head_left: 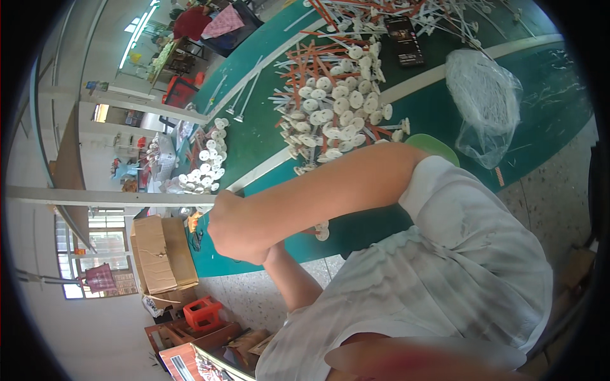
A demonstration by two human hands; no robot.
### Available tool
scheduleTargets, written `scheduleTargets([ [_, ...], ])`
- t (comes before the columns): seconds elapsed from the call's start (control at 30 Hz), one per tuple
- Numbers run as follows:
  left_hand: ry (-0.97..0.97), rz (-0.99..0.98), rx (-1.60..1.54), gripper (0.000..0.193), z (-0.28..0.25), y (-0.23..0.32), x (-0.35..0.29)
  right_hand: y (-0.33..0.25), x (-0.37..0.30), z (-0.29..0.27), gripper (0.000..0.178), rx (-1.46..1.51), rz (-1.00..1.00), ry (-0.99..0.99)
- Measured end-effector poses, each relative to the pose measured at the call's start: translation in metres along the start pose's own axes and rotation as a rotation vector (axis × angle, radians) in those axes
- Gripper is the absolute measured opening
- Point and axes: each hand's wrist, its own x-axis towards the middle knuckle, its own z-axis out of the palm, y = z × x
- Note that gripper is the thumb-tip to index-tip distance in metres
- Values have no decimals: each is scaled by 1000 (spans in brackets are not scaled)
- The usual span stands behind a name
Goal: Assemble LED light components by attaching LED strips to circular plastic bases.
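Observation:
My right arm reaches across to the left, and my right hand (236,227) is closed in a fist, back of the hand showing. Its fingers curl away, so anything inside them is hidden. My left forearm (289,276) rises from below and passes behind the right hand, which covers my left hand. Under my right forearm, a white disc (323,230) with an orange stem shows on the green table (368,225). Beyond the forearm lies a big pile of white round discs (340,105) on orange and white sticks.
A smaller disc pile (206,162) sits left, by a white post (114,198). Beyond are a black phone (403,41) and a clear bag of thin white strands (483,101). A cardboard box (162,254) and red stool (203,313) stand lower left. Another person (192,24) is far off.

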Motion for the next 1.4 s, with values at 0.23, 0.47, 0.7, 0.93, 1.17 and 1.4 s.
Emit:
scheduleTargets([
  [0.23,143,-165,174,43,23,12,20,114,31,7,19,1573,-338,250],
  [0.47,146,-132,63,42,55,7,5,126,-44,41,42,1746,171,217],
  [0.7,-215,15,-71,34,93,17,-14,99,-54,43,43,2001,-67,-444],
  [0.93,-387,80,259,106,83,-1,-7,130,-35,51,55,2604,673,-755],
  [1.17,-874,-646,-9,62,87,-44,-65,163,-33,65,44,2484,541,-764],
  [1.4,-1040,-724,-411,50,122,-39,-82,213,-66,81,26,2335,410,-711],
])
